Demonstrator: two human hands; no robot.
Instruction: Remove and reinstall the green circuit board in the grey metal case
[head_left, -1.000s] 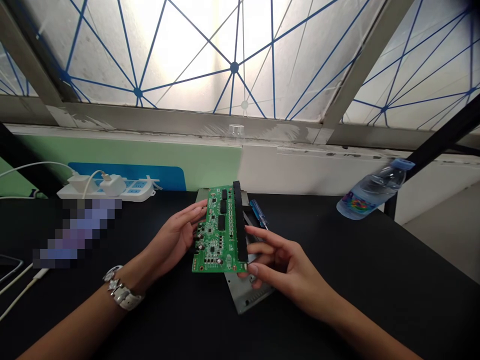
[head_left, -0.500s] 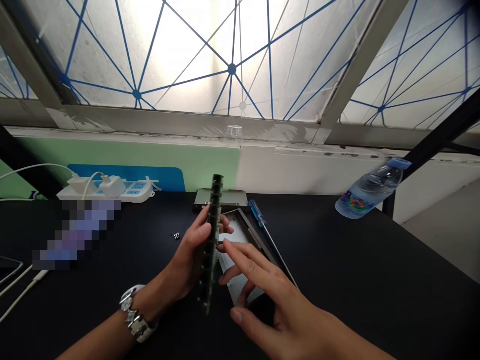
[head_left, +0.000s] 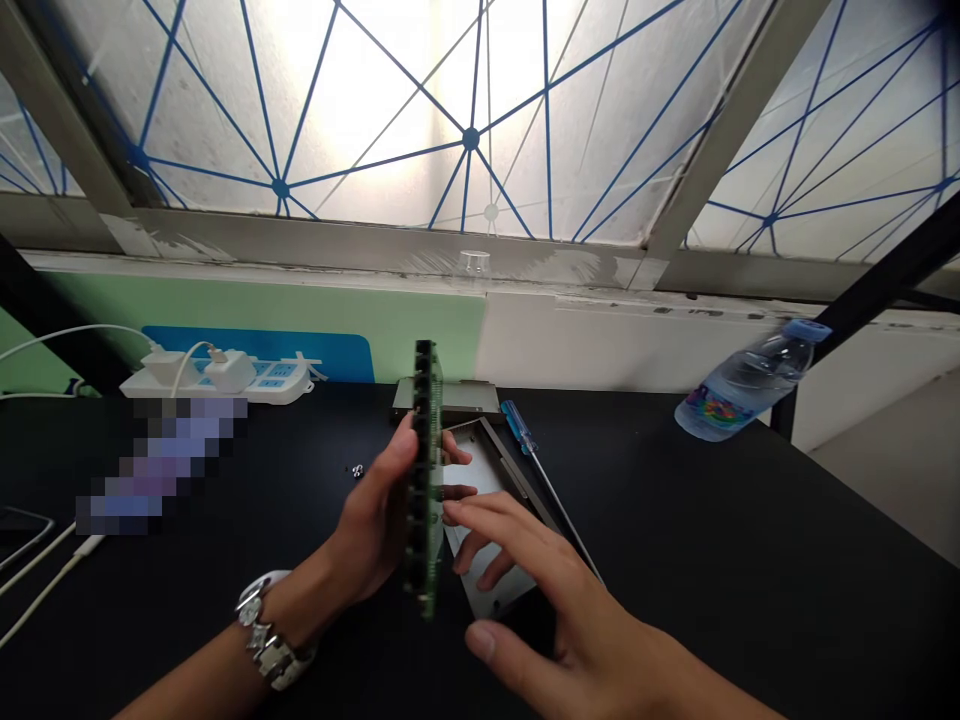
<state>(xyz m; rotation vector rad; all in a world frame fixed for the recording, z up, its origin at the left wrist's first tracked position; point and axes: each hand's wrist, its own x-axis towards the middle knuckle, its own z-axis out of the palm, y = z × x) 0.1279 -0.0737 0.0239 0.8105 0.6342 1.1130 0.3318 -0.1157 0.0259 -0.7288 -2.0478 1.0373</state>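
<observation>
My left hand (head_left: 373,505) grips a green circuit board (head_left: 429,490), held upright and seen almost edge-on, with a row of black parts along the edge facing me. The thumb lies on the board's left side and fingertips show past its right side. Close to the right face is my right hand (head_left: 551,585), fingers spread and nothing in its grasp; whether its fingertips touch the board I cannot tell. Behind and under the hands, a shallow metal casing (head_left: 514,465) lies on the table. A blue-handled screwdriver (head_left: 553,482) rests along its right side.
Several tiny screws (head_left: 358,471) lie left of the board. Another flat metal case (head_left: 471,394) is by the wall. A power strip (head_left: 289,385) with plugs and cables sits back left. A tilted water bottle (head_left: 739,395) leans at the right, near a black post (head_left: 885,280).
The board has turned a little, showing more of its black parts and green right face, and stands straighter. My right hand has shifted slightly to the right. The view has moved slightly.
</observation>
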